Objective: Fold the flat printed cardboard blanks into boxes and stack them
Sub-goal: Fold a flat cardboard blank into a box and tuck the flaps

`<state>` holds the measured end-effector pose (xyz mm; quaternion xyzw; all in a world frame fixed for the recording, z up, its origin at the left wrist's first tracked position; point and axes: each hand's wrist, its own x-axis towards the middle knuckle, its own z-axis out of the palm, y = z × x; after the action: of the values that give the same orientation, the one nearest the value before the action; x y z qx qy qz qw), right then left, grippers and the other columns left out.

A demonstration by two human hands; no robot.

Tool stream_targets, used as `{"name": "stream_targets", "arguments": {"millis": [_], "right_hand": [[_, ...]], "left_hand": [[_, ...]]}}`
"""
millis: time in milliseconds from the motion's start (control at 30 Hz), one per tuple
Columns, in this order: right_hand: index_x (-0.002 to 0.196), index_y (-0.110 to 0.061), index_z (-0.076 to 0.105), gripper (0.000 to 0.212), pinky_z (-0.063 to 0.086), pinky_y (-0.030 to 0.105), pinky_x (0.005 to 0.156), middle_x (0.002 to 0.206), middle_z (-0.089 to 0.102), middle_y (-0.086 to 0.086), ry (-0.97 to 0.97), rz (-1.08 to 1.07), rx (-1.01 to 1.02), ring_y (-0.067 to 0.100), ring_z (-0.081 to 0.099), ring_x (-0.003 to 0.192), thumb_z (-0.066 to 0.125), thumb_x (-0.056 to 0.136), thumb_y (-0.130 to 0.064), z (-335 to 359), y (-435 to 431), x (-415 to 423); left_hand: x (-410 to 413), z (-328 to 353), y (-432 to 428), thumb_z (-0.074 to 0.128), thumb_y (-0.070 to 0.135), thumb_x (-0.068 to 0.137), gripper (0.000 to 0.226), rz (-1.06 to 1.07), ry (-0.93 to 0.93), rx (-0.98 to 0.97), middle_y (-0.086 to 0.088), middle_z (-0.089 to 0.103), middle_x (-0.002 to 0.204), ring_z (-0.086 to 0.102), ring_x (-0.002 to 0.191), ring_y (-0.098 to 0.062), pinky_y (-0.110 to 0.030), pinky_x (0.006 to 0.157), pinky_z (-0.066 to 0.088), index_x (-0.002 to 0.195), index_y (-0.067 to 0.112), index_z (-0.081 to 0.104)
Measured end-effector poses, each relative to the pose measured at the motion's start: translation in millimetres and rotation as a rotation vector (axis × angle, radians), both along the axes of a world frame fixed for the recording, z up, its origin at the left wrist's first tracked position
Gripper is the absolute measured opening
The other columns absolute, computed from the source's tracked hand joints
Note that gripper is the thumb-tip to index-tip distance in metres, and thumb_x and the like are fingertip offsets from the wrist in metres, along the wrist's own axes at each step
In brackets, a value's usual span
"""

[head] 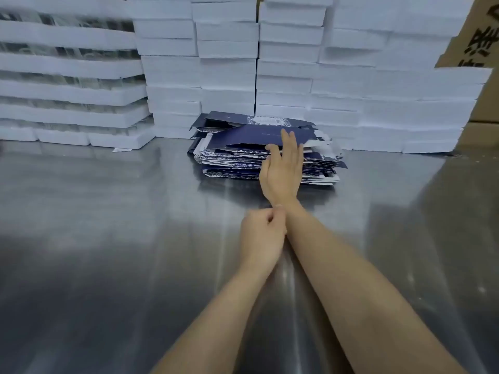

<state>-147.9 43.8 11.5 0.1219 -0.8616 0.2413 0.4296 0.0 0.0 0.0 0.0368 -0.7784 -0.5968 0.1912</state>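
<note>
At the back centre of the steel counter (108, 217) lies a loose pile of flat blanks (232, 161), navy with white-and-blue pattern, edges uneven, a few sheets jutting out to the right; top blank (243, 137) sits skewed, plain navy face up; right hand (283, 168) reaches forward onto the pile, fingers straight and lying flat on the top blank, thumb spread left against the pile's front edge; left hand (260, 236) sits nearer the body, fingers curled in, fingertips touching the right wrist, nothing visible in its grasp; no folded printed box visible on the counter; behind the pile, touching or just beside it, tall white stacks (297, 76) form a wall; brown cartons (469, 31) with black print stand at far right.
</note>
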Motion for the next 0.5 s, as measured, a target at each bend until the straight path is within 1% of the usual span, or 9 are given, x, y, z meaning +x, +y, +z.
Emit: {"name": "stream_targets", "arguments": {"millis": [33,100,167,233,267,333,367,433,500], "right_hand": [[0.114,-0.01,0.063,0.032,0.007,0.045,0.121,0.153,0.035,0.012,-0.028,-0.037,0.068,0.03,0.021,0.147,0.042,0.091,-0.015,-0.9,0.2,-6.2],[0.116,-0.011,0.063,0.035,0.0,0.047,0.121,0.156,0.031,0.009,-0.064,-0.09,0.17,0.028,0.016,0.148,0.039,0.093,-0.021,-0.5,0.6,-18.2],[0.117,-0.009,0.063,0.036,-0.004,0.049,0.12,0.157,0.031,0.006,-0.107,-0.103,0.239,0.025,0.015,0.149,0.037,0.094,-0.023,-0.5,0.7,-25.9],[0.125,-0.005,0.058,0.04,-0.003,0.052,0.12,0.154,0.035,0.005,-0.089,-0.115,0.269,0.024,0.018,0.148,0.036,0.095,-0.021,0.7,-0.7,-22.8],[0.128,-0.003,0.055,0.042,0.001,0.054,0.12,0.151,0.04,0.006,-0.042,-0.116,0.24,0.025,0.023,0.146,0.036,0.093,-0.017,3.5,-1.3,-16.6],[0.13,0.001,0.055,0.045,0.009,0.055,0.119,0.144,0.048,0.008,0.115,-0.116,0.119,0.027,0.035,0.141,0.042,0.087,-0.008,16.3,0.6,2.0],[0.13,0.001,0.055,0.047,0.013,0.053,0.118,0.143,0.05,0.009,0.196,-0.107,0.058,0.028,0.039,0.138,0.044,0.084,-0.005,28.0,3.4,14.1],[0.131,-0.001,0.055,0.051,0.027,0.043,0.111,0.143,0.049,0.009,0.337,-0.056,-0.06,0.027,0.045,0.133,0.045,0.081,-0.002,61.9,13.5,40.7],[0.128,-0.001,0.059,0.049,0.037,0.028,0.096,0.14,0.053,0.011,0.447,0.052,-0.197,0.023,0.051,0.125,0.043,0.082,0.002,99.8,29.6,68.0]], "left_hand": [[-0.3,-0.7,0.8,0.048,0.022,0.097,0.061,0.0,-0.012,-0.022,0.009,0.04,0.035,0.04,0.038,-0.006,-0.015,0.044,0.031,0.037,0.02,0.045],[-2.7,-4.0,3.1,0.048,0.025,0.097,0.056,0.011,-0.039,-0.03,0.008,0.04,0.037,0.039,0.039,-0.007,-0.017,0.044,0.03,0.042,0.014,0.043],[-2.2,-4.7,3.5,0.048,0.028,0.096,0.053,-0.011,-0.027,-0.023,0.007,0.041,0.038,0.038,0.039,-0.008,-0.018,0.044,0.03,0.046,0.01,0.043],[-4.1,-4.8,2.8,0.048,0.028,0.096,0.054,-0.014,-0.025,-0.024,0.008,0.043,0.037,0.04,0.037,-0.007,-0.015,0.042,0.031,0.045,0.011,0.046],[-4.1,-3.8,1.6,0.048,0.027,0.096,0.055,-0.009,-0.015,-0.002,0.008,0.044,0.036,0.04,0.035,-0.006,-0.014,0.041,0.03,0.043,0.015,0.048],[-1.8,-2.4,0.9,0.047,0.027,0.098,0.057,-0.009,-0.012,0.052,0.007,0.049,0.036,0.042,0.032,-0.004,-0.011,0.04,0.03,0.041,0.021,0.049],[-0.3,-1.0,0.9,0.046,0.028,0.099,0.056,-0.016,-0.014,0.065,0.005,0.052,0.037,0.044,0.033,-0.005,-0.013,0.041,0.035,0.044,0.022,0.051],[4.6,1.7,1.7,0.044,0.029,0.101,0.049,-0.042,-0.013,0.07,0.001,0.057,0.044,0.051,0.04,-0.011,-0.026,0.05,0.045,0.054,0.021,0.056],[8.7,4.2,1.1,0.044,0.02,0.101,0.036,-0.034,0.035,0.1,0.001,0.066,0.061,0.058,0.057,-0.013,-0.034,0.063,0.049,0.07,0.019,0.061]]}}
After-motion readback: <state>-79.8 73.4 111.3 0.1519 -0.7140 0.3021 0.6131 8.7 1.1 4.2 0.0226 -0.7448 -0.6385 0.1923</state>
